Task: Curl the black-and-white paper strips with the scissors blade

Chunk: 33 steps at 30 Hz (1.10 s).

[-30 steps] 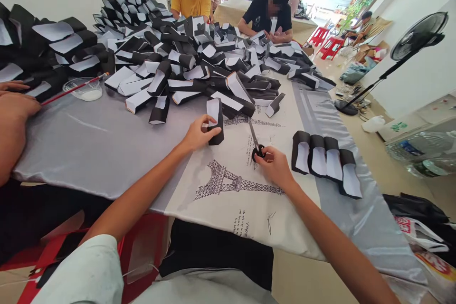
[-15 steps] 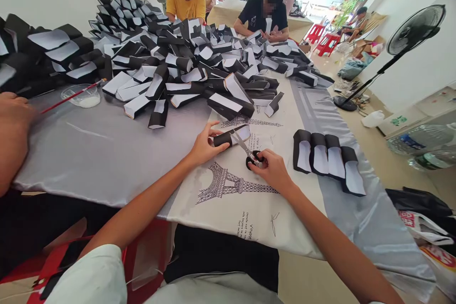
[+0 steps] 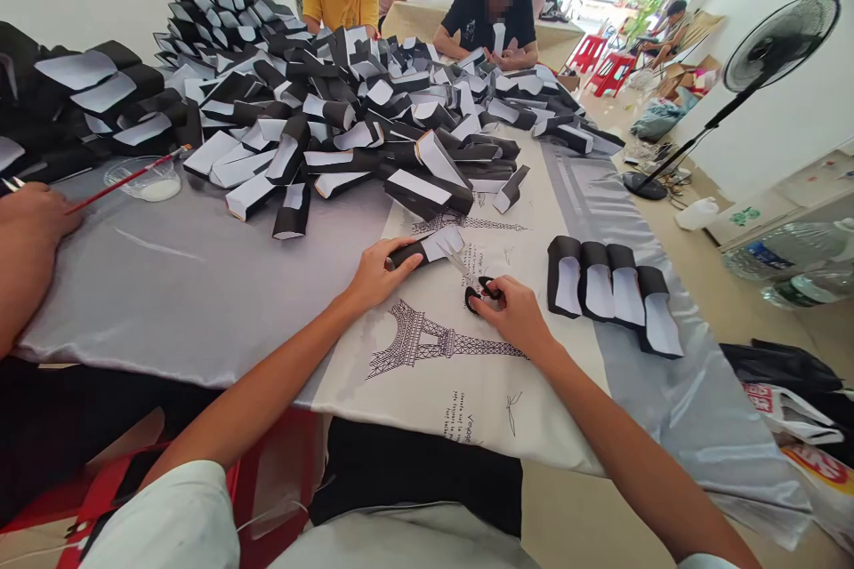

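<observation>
While the left hand (image 3: 380, 274) pinches a long black-and-white folded card piece (image 3: 433, 245) by its left end | piece juts rightward beyond that hand | right hand (image 3: 513, 309) grips black-handled metal scissors (image 3: 471, 300), blades at piece's free end

We see scissors (image 3: 471, 292) with metal blades and smooth, plastic-looking handles; left of them, a matt, card-like piece (image 3: 427, 247). Beneath the scissors we see matt printed cloth (image 3: 414, 396); farther left, glossy satiny cloth (image 3: 200, 293).

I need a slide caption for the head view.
Left hand holding a black-and-white piece, right hand holding black-handled scissors at its end.
</observation>
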Each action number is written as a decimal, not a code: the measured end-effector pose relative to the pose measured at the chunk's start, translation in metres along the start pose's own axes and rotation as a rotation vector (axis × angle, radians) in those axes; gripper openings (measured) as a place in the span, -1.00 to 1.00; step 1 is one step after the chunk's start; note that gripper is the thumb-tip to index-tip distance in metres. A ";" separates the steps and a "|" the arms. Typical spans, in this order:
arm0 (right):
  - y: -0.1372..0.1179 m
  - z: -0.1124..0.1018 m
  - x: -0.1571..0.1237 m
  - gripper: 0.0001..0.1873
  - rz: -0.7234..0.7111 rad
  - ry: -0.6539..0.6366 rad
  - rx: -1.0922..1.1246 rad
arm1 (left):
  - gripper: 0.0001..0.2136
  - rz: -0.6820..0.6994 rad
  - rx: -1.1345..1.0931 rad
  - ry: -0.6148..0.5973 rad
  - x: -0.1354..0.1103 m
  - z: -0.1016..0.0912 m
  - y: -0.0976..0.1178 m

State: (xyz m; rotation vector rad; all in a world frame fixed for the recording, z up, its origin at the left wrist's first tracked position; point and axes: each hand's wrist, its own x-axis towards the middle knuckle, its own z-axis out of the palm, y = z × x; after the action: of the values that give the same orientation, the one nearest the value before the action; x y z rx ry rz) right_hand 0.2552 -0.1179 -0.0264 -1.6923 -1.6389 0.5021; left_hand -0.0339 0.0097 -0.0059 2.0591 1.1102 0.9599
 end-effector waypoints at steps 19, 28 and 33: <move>-0.008 0.003 -0.004 -0.66 -0.014 0.055 -0.070 | -0.49 0.160 -0.002 -0.017 -0.004 0.000 -0.001; 0.000 0.004 0.001 -0.70 0.002 0.024 -0.010 | -0.53 0.237 -0.021 0.014 -0.004 0.001 0.000; -0.001 0.002 -0.002 -0.71 0.011 0.060 -0.036 | -0.53 0.313 0.003 0.072 -0.004 0.002 -0.003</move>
State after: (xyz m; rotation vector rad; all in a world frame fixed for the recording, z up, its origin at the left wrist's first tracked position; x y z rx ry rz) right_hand 0.2529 -0.1197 -0.0278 -1.7275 -1.6053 0.4249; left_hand -0.0353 0.0071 -0.0109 2.2595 0.8368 1.1901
